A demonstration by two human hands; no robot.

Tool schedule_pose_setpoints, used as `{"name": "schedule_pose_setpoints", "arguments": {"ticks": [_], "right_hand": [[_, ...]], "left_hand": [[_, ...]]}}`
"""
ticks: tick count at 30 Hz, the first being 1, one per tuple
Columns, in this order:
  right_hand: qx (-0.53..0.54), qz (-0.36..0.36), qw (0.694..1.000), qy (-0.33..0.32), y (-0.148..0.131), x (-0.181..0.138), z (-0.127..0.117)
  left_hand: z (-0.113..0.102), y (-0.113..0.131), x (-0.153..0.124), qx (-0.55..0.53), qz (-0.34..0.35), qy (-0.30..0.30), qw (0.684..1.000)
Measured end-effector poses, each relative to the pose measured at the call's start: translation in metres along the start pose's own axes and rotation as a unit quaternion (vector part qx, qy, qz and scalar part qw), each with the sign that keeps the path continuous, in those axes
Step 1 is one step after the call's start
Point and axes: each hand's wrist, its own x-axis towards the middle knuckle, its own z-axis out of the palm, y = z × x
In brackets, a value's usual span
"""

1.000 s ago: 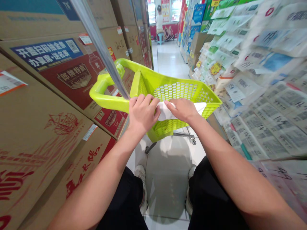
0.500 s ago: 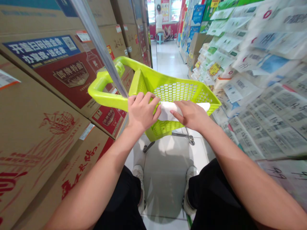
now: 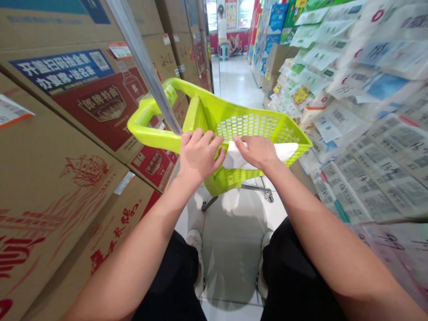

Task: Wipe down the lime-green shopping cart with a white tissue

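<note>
A lime-green plastic shopping cart basket stands on a metal frame in front of me in a narrow shop aisle. My left hand grips the basket's near rim, fingers curled over it. My right hand presses flat on a white cloth that lies along the same rim, to the right of my left hand. The cart's green handle juts out to the left. The basket's inside looks bare where it shows.
Stacked cardboard cartons wall the left side. A slanted metal pole crosses in front of them. Shelves of white packaged goods line the right. A tiled aisle runs ahead to a person seated on a stool.
My right hand has slid a little left along the rim on the cloth, closer to my left hand. The cart has shifted slightly. My left hand's grip stays the same.
</note>
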Motion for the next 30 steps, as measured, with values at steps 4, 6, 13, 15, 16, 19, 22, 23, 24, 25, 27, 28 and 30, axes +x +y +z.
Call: {"name": "schedule_pose_setpoints", "arguments": {"ticks": [4, 6, 13, 15, 16, 19, 22, 23, 24, 25, 27, 28, 30], "right_hand": [[-0.052, 0.079, 0.995, -0.024, 0.031, -0.004, -0.010], [-0.070, 0.095, 0.992, -0.034, 0.045, -0.005, -0.012], [-0.042, 0.064, 0.997, -0.030, 0.024, -0.003, -0.005], [-0.024, 0.024, 0.999, -0.012, 0.004, -0.004, -0.004], [-0.018, -0.004, 1.000, -0.003, -0.005, -0.005, -0.004], [-0.015, -0.076, 0.997, 0.004, -0.016, -0.005, -0.004], [-0.022, -0.060, 0.998, -0.023, 0.005, -0.001, -0.006], [-0.027, -0.038, 0.998, -0.033, 0.017, 0.001, -0.006], [-0.032, -0.012, 0.999, -0.042, 0.031, 0.002, -0.007], [-0.037, 0.014, 0.998, -0.049, 0.045, 0.003, -0.007], [-0.050, 0.058, 0.996, -0.053, 0.068, 0.005, -0.007], [-0.055, 0.071, 0.995, -0.050, 0.074, 0.005, -0.007], [-0.062, 0.074, 0.995, -0.039, 0.073, 0.004, -0.005]], "left_hand": [[0.005, -0.002, 0.001, -0.007, -0.011, 0.019, 1.000], [0.007, -0.001, 0.002, -0.008, -0.015, 0.029, 0.999], [0.011, 0.007, 0.004, 0.002, -0.031, 0.051, 0.998], [0.011, 0.007, 0.005, 0.001, -0.039, 0.059, 0.997], [0.011, 0.007, 0.004, 0.001, -0.040, 0.062, 0.997], [0.009, 0.003, 0.004, 0.006, -0.029, 0.052, 0.998], [0.005, -0.001, 0.003, 0.019, -0.022, 0.017, 0.999], [0.004, -0.002, 0.003, 0.023, -0.022, 0.004, 0.999], [0.004, -0.002, 0.002, 0.025, -0.023, -0.006, 0.999], [0.003, -0.002, 0.002, 0.024, -0.024, -0.013, 0.999], [0.004, 0.000, 0.002, 0.011, -0.026, -0.011, 1.000], [0.004, 0.001, 0.002, 0.001, -0.028, -0.003, 1.000], [0.006, 0.004, 0.002, -0.019, -0.028, 0.017, 0.999]]}}
